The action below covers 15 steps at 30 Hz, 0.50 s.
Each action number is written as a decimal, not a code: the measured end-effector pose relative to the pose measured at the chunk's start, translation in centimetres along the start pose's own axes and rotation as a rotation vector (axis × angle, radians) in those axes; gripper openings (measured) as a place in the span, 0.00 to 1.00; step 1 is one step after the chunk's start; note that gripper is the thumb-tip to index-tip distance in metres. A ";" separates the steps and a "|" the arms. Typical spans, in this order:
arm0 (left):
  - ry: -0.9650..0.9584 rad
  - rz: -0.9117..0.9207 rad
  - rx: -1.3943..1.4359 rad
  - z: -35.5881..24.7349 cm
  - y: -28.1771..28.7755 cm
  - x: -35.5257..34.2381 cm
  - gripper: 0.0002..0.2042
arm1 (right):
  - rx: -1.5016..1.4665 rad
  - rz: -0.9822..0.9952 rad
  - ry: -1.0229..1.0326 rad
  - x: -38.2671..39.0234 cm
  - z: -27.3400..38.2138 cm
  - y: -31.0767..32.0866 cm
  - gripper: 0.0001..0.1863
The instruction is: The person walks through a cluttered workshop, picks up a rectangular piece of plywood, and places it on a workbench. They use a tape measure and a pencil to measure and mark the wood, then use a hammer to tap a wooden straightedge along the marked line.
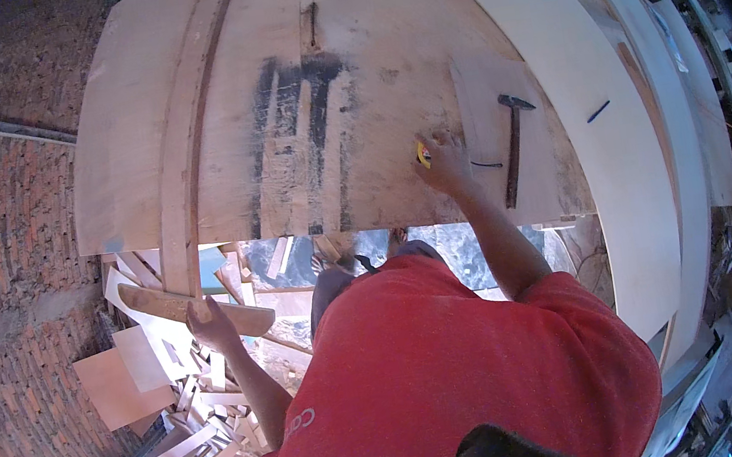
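Note:
My left hand (212,325) grips a short wooden board (154,303) with a rounded end, off the near left edge of the worktable (399,58). The board lies crosswise at the near end of a long wooden strip (189,113); whether the two are joined I cannot tell. Over the table's right half, my right hand (448,167) is closed around a small yellow-and-black tape measure (423,154). Just right of that hand lie a thin dark stick-like piece (487,164) and a hammer (515,149) with a dark wooden handle.
Dark stains (313,106) mark the tabletop's middle. Long pale boards (615,149) curve along the right side, with a blue pen (598,111) on one. A brick wall (12,275) stands at left. Wood offcuts (215,415) are heaped on the floor at lower left.

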<state>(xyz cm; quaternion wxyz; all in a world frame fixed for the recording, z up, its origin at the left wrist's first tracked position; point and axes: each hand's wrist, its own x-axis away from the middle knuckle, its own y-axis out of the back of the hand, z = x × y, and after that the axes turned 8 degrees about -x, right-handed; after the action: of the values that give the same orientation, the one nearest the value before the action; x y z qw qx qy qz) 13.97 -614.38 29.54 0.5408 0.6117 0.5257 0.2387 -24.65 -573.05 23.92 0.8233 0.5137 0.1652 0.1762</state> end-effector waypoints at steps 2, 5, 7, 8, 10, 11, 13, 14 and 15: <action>0.036 0.001 0.000 0.4 0.1 -0.1 0.27 | -0.045 0.059 -0.098 -0.1 1.0 -0.7 0.31; 0.038 -0.001 -0.001 1.4 -0.4 -0.6 0.27 | -0.127 0.056 -0.159 0.6 0.2 -1.8 0.35; 0.061 -0.014 0.001 2.5 -0.9 -1.4 0.27 | -0.169 0.107 -0.211 2.4 0.5 -2.2 0.32; 0.108 -0.026 0.034 5.8 -1.9 -2.0 0.28 | -0.197 0.130 -0.222 3.2 1.6 -2.2 0.31; 0.158 -0.054 0.100 8.8 -3.5 -3.5 0.32 | -0.202 0.120 -0.203 5.5 4.1 -1.2 0.29; 0.209 -0.046 0.127 8.9 -3.9 -4.6 0.34 | -0.184 0.127 -0.204 6.9 5.1 -0.8 0.28; 0.272 -0.127 0.175 11.4 -5.4 -6.4 0.39 | -0.155 0.179 -0.214 9.5 8.5 0.0 0.28; 0.380 -0.136 0.114 15.8 -6.8 -7.8 0.44 | -0.191 0.216 -0.231 10.5 11.0 0.0 0.27; 0.448 -0.098 0.106 16.3 -7.9 -9.2 0.47 | -0.208 0.234 -0.292 12.0 12.0 0.0 0.27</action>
<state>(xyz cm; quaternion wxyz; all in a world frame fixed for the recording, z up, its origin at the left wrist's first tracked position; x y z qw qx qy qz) 21.85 -630.43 19.99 0.3889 0.5447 0.6734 0.3140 -8.56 -577.00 27.84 0.8610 0.4616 -0.0359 0.2105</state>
